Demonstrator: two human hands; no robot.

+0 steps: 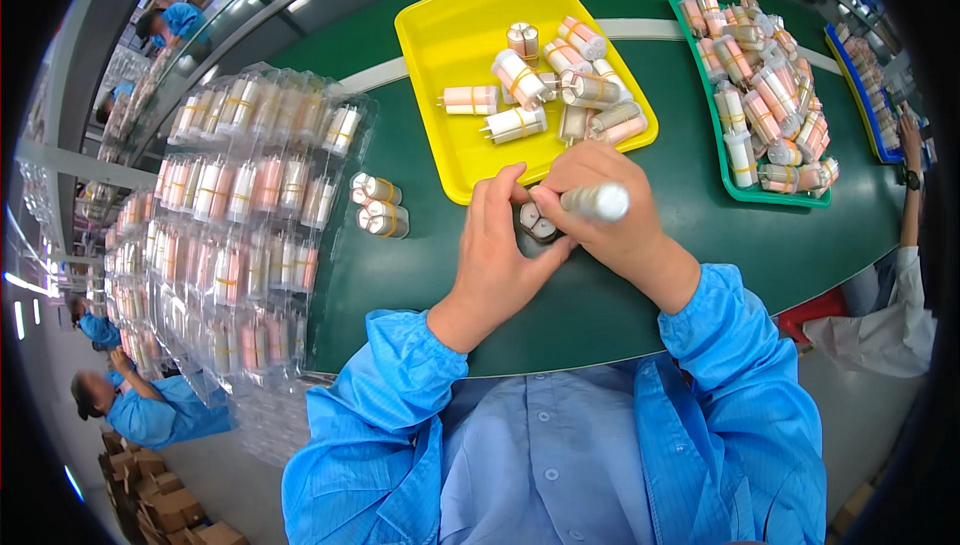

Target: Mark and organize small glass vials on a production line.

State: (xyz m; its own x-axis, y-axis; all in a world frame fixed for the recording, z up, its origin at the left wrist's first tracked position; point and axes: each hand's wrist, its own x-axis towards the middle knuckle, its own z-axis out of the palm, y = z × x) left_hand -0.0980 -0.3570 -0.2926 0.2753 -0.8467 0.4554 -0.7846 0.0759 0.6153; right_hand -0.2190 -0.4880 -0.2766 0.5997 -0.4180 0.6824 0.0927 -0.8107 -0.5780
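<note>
A small bundle of white-topped cylinders [541, 221] stands upright on the green table in front of me. My left hand [500, 243] curls around its left side, thumb and fingertips against it. Leaning over the bundle, my right hand [622, 225] grips a whitish, silvery round-ended rod [600, 202] whose lower end is hidden by my fingers, so its kind is unclear. Just beyond my hands, a yellow tray [437, 160] holds several pink, white and beige cylinder bundles tied with rubber bands. Two similar bundles [383, 218] sit left of my left hand.
Clear plastic trays [345, 170] full of banded bundles are stacked at the left. A green tray [716, 150] heaped with more stands at the right, and a blue tray [885, 154] lies beyond it, near another person's arm [910, 195]. Other people in blue work farther left.
</note>
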